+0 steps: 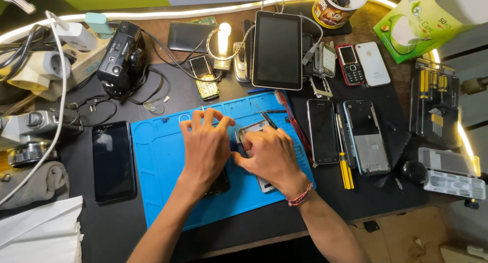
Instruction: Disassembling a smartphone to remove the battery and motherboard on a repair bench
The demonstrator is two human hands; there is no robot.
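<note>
Left hand (206, 143): fingers spread, pressing flat on the phone (250, 133).
Right hand (272, 156): grips tweezers (265, 115) over phone.
Phone: under both hands, on mat (157, 166).

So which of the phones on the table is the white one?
The white phone at the top right, next to the small red keypad phone. Every other phone on the table looks dark or black.

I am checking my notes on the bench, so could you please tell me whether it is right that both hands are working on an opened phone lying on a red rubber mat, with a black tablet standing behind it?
Not quite: the head view shows the rubber mat is blue, not red. The left hand and right hand do work on the opened phone on it, with the black tablet behind.
</note>
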